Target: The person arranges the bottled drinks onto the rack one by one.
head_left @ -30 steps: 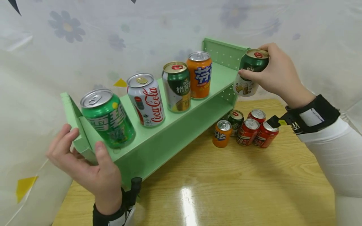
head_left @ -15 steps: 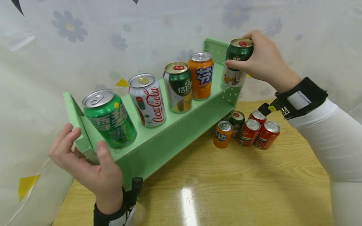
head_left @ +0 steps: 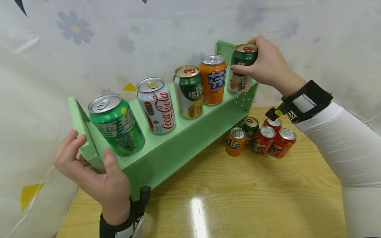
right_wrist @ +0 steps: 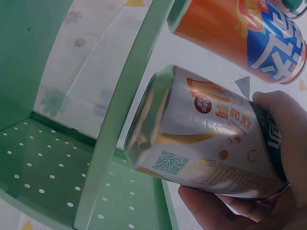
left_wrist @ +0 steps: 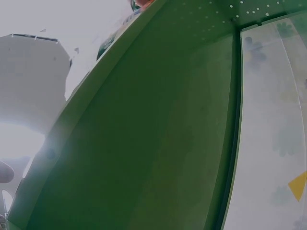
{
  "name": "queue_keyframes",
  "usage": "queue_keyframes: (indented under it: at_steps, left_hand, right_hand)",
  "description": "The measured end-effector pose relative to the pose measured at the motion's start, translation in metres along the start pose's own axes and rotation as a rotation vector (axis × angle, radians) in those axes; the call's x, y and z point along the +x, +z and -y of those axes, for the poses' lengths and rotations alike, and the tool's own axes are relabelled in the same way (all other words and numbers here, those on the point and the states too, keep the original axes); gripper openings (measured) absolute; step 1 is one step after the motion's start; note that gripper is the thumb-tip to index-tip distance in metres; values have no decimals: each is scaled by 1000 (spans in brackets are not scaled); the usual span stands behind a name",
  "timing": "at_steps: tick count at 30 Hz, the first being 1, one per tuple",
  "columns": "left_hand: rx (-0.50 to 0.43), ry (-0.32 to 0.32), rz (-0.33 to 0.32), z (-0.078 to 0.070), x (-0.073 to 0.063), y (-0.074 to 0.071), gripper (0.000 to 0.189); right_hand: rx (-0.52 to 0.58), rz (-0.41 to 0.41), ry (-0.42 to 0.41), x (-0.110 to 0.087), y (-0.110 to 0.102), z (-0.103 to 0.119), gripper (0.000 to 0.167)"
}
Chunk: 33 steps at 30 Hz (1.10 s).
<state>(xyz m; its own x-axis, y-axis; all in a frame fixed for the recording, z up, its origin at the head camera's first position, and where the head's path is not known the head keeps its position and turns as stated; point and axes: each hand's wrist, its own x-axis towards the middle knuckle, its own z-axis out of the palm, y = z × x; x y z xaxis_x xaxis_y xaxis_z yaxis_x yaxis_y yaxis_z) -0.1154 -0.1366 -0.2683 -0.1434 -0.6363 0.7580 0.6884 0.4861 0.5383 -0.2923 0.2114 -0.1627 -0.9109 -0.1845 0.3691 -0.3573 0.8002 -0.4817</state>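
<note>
My right hand (head_left: pixel 269 64) grips a green-and-white drink can (head_left: pixel 239 83) with a gold top and red tab. The can is upright at the right end of the green shelf's (head_left: pixel 190 145) upper board. In the right wrist view the bottom of this can (right_wrist: pixel 211 139) is close to the board, beside an orange Fanta can (right_wrist: pixel 225 28). My left hand (head_left: pixel 95 181) holds the shelf's left end panel, thumb at the front corner and fingers outside. A green Sprite can (head_left: pixel 116 125), a white Coca-Cola can (head_left: pixel 156 107) and another green-and-white can (head_left: pixel 189 92) stand along the upper board.
On the wooden table (head_left: pixel 238 195), below the shelf's right end, stand a small orange can (head_left: pixel 235 143), a small dark green can (head_left: pixel 250 127) and several red cans (head_left: pixel 262 140). A flower-patterned sheet (head_left: pixel 166 29) hangs behind. The shelf's underside (left_wrist: pixel 144 129) fills the left wrist view.
My right hand has carried the green-and-white can leftward from beyond the shelf's right end to over its upper board, beside the orange can. My left hand has stayed at the left end panel.
</note>
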Motion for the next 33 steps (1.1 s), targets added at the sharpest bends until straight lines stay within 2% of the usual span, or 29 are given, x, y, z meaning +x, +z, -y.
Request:
queue_keyframes:
  at_steps: [16, 29, 33]
  left_hand:
    - [-21, -7, -12, -4, 1, 0, 37]
    - [-23, -5, -19, -3, 1, -1, 36]
    - [-18, -5, -22, -3, 1, -2, 36]
  right_hand:
    - [37, 15, 11, 4, 8, 3, 79]
    - [85, 36, 42, 15, 18, 0, 83]
    - [107, 37, 65, 14, 20, -1, 89]
